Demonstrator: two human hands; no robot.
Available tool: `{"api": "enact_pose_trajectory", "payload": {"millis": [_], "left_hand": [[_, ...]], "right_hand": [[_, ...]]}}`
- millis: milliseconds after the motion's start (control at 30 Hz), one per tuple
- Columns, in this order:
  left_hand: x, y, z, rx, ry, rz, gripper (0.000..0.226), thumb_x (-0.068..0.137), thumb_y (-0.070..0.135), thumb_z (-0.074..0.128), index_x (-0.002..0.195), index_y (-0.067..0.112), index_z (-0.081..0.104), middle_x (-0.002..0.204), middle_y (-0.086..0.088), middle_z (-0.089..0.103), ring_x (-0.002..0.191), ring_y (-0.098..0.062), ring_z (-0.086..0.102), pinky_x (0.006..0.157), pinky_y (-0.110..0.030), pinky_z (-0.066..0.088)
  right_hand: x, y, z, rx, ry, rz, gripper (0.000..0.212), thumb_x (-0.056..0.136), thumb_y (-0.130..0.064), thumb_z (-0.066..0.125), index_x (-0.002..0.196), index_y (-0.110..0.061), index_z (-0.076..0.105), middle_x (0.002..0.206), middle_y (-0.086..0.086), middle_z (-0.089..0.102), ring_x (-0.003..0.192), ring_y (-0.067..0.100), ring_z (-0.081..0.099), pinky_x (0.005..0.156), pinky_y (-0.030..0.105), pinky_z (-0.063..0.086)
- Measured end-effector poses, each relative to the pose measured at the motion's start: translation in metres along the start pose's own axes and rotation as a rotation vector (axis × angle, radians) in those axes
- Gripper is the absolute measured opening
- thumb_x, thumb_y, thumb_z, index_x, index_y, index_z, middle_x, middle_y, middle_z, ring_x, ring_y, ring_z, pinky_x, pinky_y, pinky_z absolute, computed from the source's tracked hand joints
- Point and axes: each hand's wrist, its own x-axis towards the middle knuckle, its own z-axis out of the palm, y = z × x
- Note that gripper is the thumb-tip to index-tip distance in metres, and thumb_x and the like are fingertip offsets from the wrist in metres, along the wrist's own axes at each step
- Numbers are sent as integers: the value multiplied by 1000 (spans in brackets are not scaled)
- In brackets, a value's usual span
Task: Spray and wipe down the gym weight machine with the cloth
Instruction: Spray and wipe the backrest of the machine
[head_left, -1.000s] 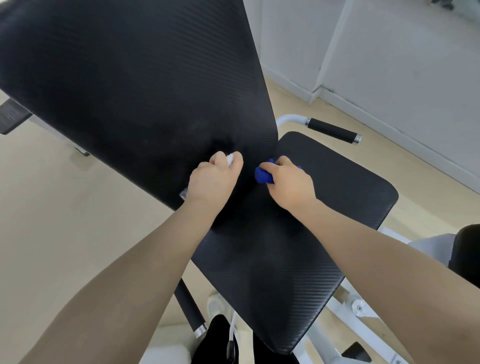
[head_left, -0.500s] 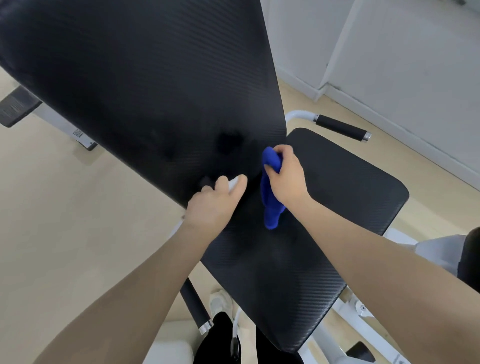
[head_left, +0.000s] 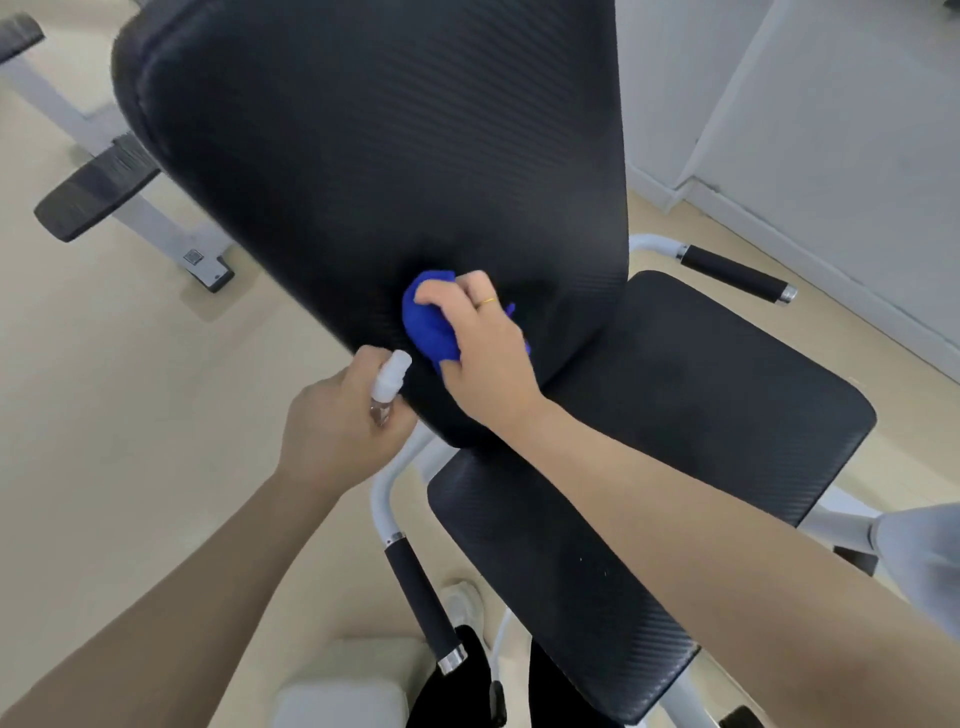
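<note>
Nearest the camera, the left hand (head_left: 340, 421) curled its grip round a small spray bottle (head_left: 388, 382), white nozzle uppermost, held just off the lower left edge of the backrest pad (head_left: 384, 156). Just beyond and to its right, the right hand (head_left: 480, 345) bunched the blue cloth (head_left: 428, 325) under its fingers and pressed it flat against the pad's lower part, close above the seam where the backrest met the seat pad (head_left: 675, 415). From that grip the pad's long axis ran up and away, leaning left, so nearly all the unwiped surface lay above and beyond the cloth. The right hand was the nearer to it; I judged the next stroke would climb along that axis.
</note>
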Motion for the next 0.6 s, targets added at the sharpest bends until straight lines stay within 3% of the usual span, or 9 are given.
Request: {"api": "enact_pose_trajectory", "payload": {"millis": [33, 100, 167, 233, 333, 400, 500, 600], "left_hand": [[1, -2, -2, -10, 25, 2, 23, 68, 32, 36, 83, 17, 44, 49, 14, 30, 41, -23, 33, 46, -16, 26], [2, -3, -5, -46, 37, -47, 14, 71, 30, 41, 73, 16, 43, 46, 13, 29, 42, -23, 34, 44, -18, 27], [1, -3, -6, -103, 18, -143, 17, 75, 31, 48, 71, 15, 44, 48, 9, 38, 46, -24, 41, 46, -24, 31], [-1, -2, -4, -165, 29, -226, 22, 80, 28, 60, 72, 12, 47, 55, 1, 48, 51, -18, 46, 51, -22, 35], [-5, -2, 4, -274, 70, -302, 27, 80, 16, 69, 69, 16, 45, 61, 5, 51, 57, -9, 48, 54, -12, 35], [-7, -2, 11, -362, 92, -333, 35, 81, 11, 68, 67, 27, 40, 61, 9, 48, 59, -4, 47, 54, -12, 35], [-8, 0, 14, -399, 111, -347, 42, 83, 8, 65, 68, 34, 36, 62, 10, 47, 60, -2, 46, 54, -13, 34], [-8, 3, 13, -373, 114, -360, 36, 85, 10, 64, 69, 29, 37, 62, 10, 45, 60, -5, 46, 55, -14, 34]], "right_hand": [[2, -2, -1, -18, -15, -41, 52, 63, 13, 51, 110, -7, 59, 108, 15, 49, 75, 31, 54, 53, 35, 46], [18, 0, -9, 4, 110, 12, 52, 65, 13, 48, 111, -9, 60, 108, 12, 48, 82, 28, 53, 59, 38, 49], [44, 4, -22, 73, 323, 157, 53, 67, 13, 46, 113, -9, 59, 106, 6, 44, 83, 18, 48, 68, 28, 44], [58, 1, -26, 79, 406, 190, 54, 67, 14, 45, 114, -8, 59, 104, 3, 41, 82, 14, 45, 68, 21, 39], [38, -12, -3, 31, 283, -12, 56, 59, 12, 43, 108, -9, 60, 102, 10, 45, 85, 23, 50, 72, 31, 45], [15, -22, 17, -11, 142, -109, 57, 61, 10, 48, 109, -20, 53, 104, 14, 50, 86, 29, 52, 64, 39, 50], [12, -19, 16, -103, 17, -195, 55, 66, 5, 54, 108, -28, 44, 107, 13, 52, 85, 28, 53, 53, 35, 49], [27, 2, -5, -110, 116, -118, 55, 64, 9, 47, 107, -25, 50, 108, 12, 47, 89, 27, 52, 65, 28, 45]]}}
